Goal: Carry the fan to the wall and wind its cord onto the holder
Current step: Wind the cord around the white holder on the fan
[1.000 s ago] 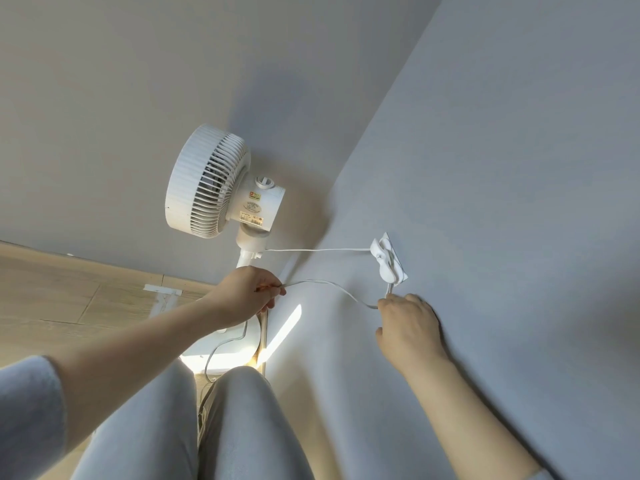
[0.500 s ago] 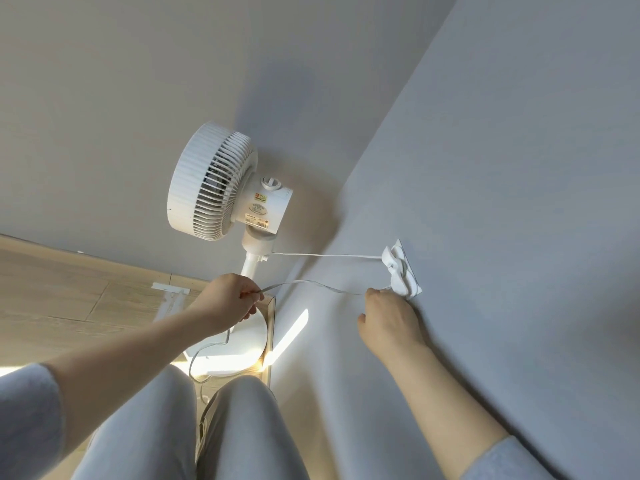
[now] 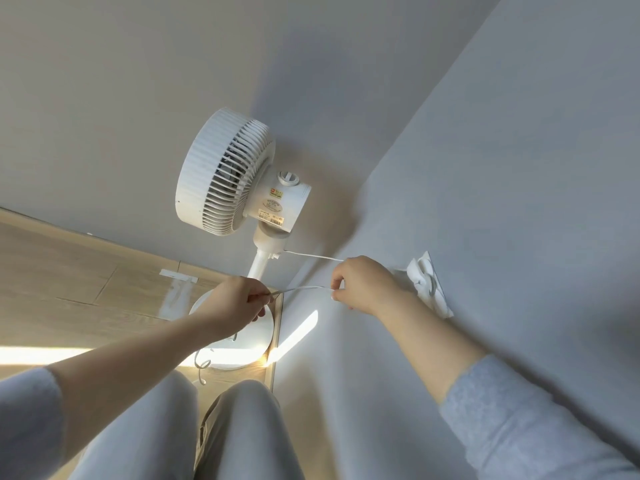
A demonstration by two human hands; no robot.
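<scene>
Head view, single frame.

1. The fan (image 3: 239,174), white with a slatted round grille, stands upright in the middle of the frame. Its round base (image 3: 242,344) rests on the wooden floor (image 3: 69,289) in the corner, just beside the grey wall (image 3: 519,202) that fills the right of the frame.

2. The holder (image 3: 420,271), a small white fitting, is fixed to that wall at centre right. It carries a grey hook-shaped piece and what appears to be gathered white cord. The number of turns cannot be told.

3. The cord (image 3: 301,288), thin and white, shows in two runs. The upper run leaves the neck of the fan and passes behind the right hand toward the holder. The lower run spans the gap between the two hands. Loose loops lie on the floor at the lower left edge of the base.

4. The left hand (image 3: 233,304), centre frame in front of the base, has its fingers curled and pinches the lower run of cord.

5. The right hand (image 3: 363,284), just left of the holder and near the wall, pinches the same run between thumb and fingertips.

6. Other items: a strip of pale tape (image 3: 178,276) on the floor left of the fan pole; grey trouser legs (image 3: 242,427) at bottom centre; a grey sleeve (image 3: 512,420) on the right forearm.
</scene>
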